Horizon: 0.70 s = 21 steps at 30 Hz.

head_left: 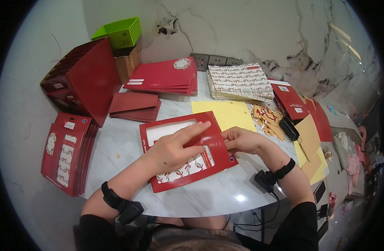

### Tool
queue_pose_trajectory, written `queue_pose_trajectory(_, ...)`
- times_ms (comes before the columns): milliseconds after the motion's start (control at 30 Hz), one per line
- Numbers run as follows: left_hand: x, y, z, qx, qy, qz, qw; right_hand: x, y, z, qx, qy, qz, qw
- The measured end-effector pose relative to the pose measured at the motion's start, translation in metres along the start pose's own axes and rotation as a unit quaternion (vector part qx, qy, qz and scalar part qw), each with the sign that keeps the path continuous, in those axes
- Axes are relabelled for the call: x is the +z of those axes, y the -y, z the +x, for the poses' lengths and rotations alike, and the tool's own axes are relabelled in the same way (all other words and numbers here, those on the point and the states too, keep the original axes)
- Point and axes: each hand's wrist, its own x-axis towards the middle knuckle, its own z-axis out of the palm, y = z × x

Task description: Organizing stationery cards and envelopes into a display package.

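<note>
Both hands on red windowed packet, table beneath

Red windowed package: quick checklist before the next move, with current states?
1. Left hand flat across the front of the red package: ok.
2. Right hand at the package's right edge: ok.
3. Right hand's grip firm: cannot tell, fingertips partly hidden.
4. Patterned insert fully in place: cannot tell, left hand covers part of the window.
5. Package clear of the yellow sheet: not ok, its upper corner overlaps it.
6. Black case clear of the package: ok.
</note>
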Motion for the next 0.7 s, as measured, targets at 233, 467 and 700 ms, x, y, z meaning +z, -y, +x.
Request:
queue_pose_trajectory(233, -0.02, 0.025, -0.004, -0.124, -0.208, -0.022, 0.97, -0.027, 0.017, 0.001, -0.103, -0.097, -0.091, 0.986)
queue_pose_trajectory(467, 0.012, 0.007, 0.0, -0.354, -0.384, -0.376, 0.765, -0.035, 0.006, -0.037, -0.151, -0.19, 0.005, 0.97)
queue_pose_trajectory(700, 0.015, -0.002, 0.001, -0.451, -0.315, -0.447, 0.705, -0.014, -0.004, -0.04, -0.169, -0.128, -0.01, 0.977)
